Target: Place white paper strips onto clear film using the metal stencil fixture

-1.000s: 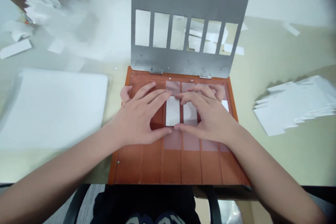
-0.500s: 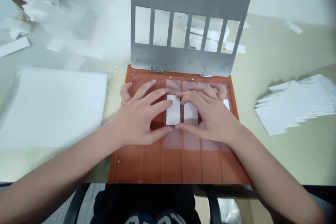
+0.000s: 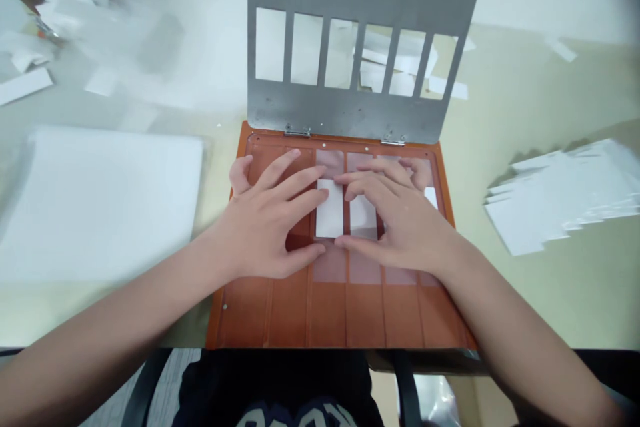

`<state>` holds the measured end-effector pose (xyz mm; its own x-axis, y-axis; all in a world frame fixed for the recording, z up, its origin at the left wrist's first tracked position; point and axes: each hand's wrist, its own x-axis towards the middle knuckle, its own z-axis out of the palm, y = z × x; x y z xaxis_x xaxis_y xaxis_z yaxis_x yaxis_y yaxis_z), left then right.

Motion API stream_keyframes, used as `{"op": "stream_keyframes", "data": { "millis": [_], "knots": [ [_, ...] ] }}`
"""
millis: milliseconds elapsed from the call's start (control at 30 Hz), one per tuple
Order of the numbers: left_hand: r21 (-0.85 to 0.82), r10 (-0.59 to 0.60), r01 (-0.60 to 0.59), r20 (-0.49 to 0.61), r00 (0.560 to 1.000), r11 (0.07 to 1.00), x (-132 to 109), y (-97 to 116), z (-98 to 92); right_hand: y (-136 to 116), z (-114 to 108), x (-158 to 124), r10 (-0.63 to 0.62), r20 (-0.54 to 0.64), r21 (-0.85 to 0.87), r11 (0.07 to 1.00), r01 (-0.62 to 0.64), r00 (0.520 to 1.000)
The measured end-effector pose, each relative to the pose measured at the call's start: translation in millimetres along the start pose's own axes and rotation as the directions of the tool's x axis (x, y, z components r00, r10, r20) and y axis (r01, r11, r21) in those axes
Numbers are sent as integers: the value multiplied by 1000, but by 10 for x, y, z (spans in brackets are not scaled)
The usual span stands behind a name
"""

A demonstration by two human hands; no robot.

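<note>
An orange ribbed tray (image 3: 340,313) lies on the table, with a grey steel plate (image 3: 360,113) hinged upright at its far edge. The plate has six rectangular windows. My left hand (image 3: 265,220) lies flat on the tray, its fingertips beside a white paper strip (image 3: 329,208). My right hand (image 3: 395,213) rests with its fingers over a second white strip (image 3: 363,213) and near a third strip (image 3: 431,197), mostly hidden. Neither hand grips anything. Translucent pinkish film (image 3: 329,263) covers part of the tray's channels.
A wide stack of white sheets (image 3: 100,203) lies left of the tray. A fanned pile of white paper strips (image 3: 560,197) lies to the right. Loose white scraps (image 3: 25,85) and a paper heap sit at the far left.
The whole view has drifted slightly, so the steel plate sits a little higher in the frame. My hands have stayed almost in place on the strips.
</note>
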<state>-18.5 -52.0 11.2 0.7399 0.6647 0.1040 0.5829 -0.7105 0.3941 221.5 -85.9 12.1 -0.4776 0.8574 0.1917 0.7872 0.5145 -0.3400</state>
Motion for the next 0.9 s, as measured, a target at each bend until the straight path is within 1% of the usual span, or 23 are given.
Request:
{"op": "stream_keyframes", "data": {
  "millis": [133, 300, 500, 900],
  "knots": [
    [-8, 9, -9, 8, 1000, 1000, 9, 1, 0, -1, 5, 7, 19, 13, 29, 999, -19, 1000],
    [24, -6, 6, 14, 1000, 1000, 12, 3, 11, 12, 15, 13, 44, 19, 85, 995, -46, 999],
    [27, -14, 13, 26, 1000, 1000, 10, 6, 14, 8, 24, 19, 66, 38, 105, 992, -69, 997],
    [17, -25, 25, 21, 999, 1000, 9, -8, 19, 17, 24, 16, 51, 32, 105, 993, -54, 998]
  ]
}}
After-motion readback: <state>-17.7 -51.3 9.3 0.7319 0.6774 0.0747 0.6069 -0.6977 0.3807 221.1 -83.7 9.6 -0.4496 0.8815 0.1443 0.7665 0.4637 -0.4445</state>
